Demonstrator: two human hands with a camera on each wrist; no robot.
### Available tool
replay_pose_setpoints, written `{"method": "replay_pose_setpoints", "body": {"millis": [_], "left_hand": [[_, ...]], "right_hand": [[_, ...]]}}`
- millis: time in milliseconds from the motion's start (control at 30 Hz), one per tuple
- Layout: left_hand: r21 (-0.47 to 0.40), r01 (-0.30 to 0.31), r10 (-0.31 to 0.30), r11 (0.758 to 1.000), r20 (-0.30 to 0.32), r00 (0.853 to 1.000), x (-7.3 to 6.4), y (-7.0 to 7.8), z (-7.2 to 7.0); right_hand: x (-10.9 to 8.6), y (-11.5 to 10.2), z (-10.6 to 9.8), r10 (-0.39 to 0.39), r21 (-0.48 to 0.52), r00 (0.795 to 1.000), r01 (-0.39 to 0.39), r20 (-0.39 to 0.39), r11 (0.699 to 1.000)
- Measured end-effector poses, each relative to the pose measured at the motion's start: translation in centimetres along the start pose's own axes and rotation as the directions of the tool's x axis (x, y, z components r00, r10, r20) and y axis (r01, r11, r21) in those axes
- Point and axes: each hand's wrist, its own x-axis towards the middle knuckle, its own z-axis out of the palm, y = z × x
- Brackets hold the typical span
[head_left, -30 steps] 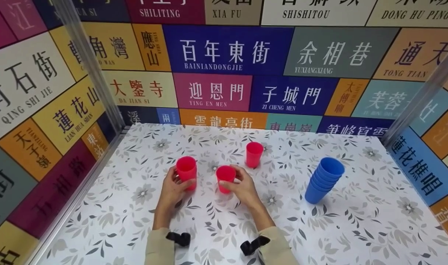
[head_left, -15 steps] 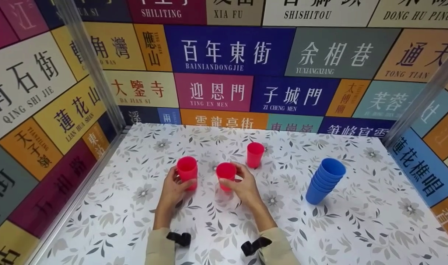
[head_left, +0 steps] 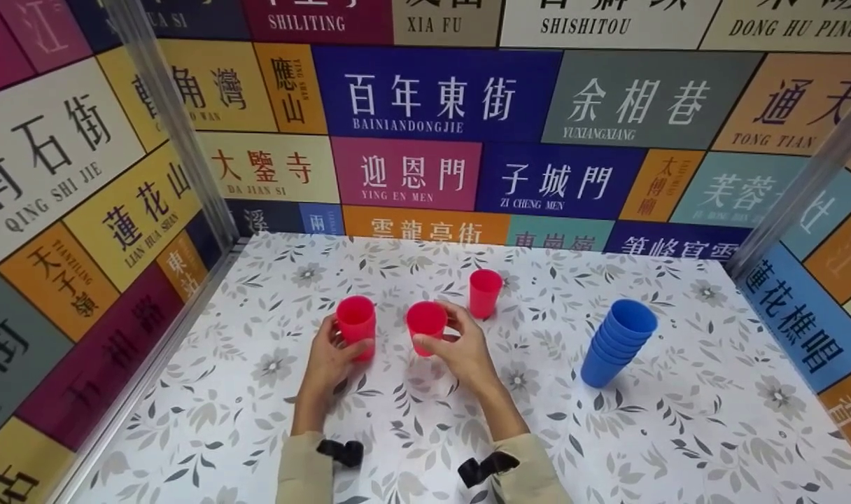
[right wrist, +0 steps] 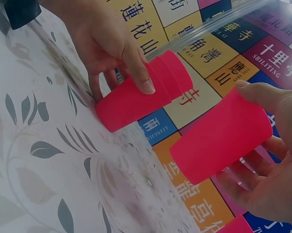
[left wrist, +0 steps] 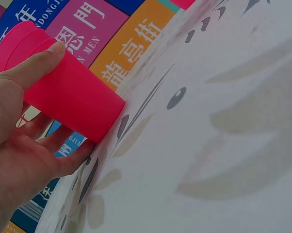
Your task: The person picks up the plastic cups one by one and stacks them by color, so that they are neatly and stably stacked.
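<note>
In the head view my left hand [head_left: 329, 358] grips a short stack of nested red cups [head_left: 356, 323], thumb on the near side. The left wrist view shows the stack's overlapping rims, and its base touches or nearly touches the tabletop. To the right, my right hand [head_left: 469, 350] holds a red cup [head_left: 425, 323] between thumb and fingers, lifted off the table with a faint reflection below it. Only one rim shows on this cup [right wrist: 221, 136] in the right wrist view. Another red cup [head_left: 485, 294] stands upright behind my right hand.
A slightly leaning stack of several blue cups [head_left: 616, 344] stands on the right of the table. The leaf-patterned tabletop [head_left: 649, 434] ends at a back wall [head_left: 432, 91] of coloured name signs. Clear upright strips [head_left: 180, 133] mark the corners.
My right hand has raised its red cup from the table and moved it slightly away from me and a little left. The left hand with its stack has stayed put.
</note>
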Motion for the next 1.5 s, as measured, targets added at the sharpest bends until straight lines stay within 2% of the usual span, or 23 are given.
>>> {"method": "replay_pose_setpoints", "body": {"millis": [267, 800, 1000, 1167, 1367, 1500], "left_hand": [[-0.009, -0.074, 0.074, 0.997, -0.009, 0.997, -0.1, 0.0, 0.0], [-0.001, -0.04, 0.04, 0.999, 0.003, 0.999, -0.2, 0.1, 0.1], [-0.003, -0.057, 0.057, 0.998, 0.001, 0.998, -0.2, -0.2, 0.0], [-0.008, -0.066, 0.066, 0.998, 0.009, 0.998, -0.3, -0.3, 0.0], [-0.002, -0.043, 0.043, 0.999, 0.011, 0.999, -0.1, -0.3, -0.1], [0.0, -0.058, 0.058, 0.998, 0.012, 0.998, -0.1, -0.3, -0.1]], "right_hand": [[0.0, -0.4, -0.2, -0.058, 0.023, 0.998, 0.058, 0.015, 0.998], [0.2, -2.2, 0.4, -0.068, 0.019, 0.996, 0.067, 0.055, 0.998], [0.8, -3.3, 0.5, -0.087, 0.015, 0.99, 0.086, 0.107, 0.996], [1.3, -4.3, 0.7, -0.12, 0.037, 0.985, 0.116, 0.121, 0.993], [1.9, -5.5, 1.5, -0.123, 0.051, 0.983, 0.117, 0.135, 0.992], [2.1, -6.1, 2.2, -0.134, 0.073, 0.979, 0.124, 0.154, 0.99]]}}
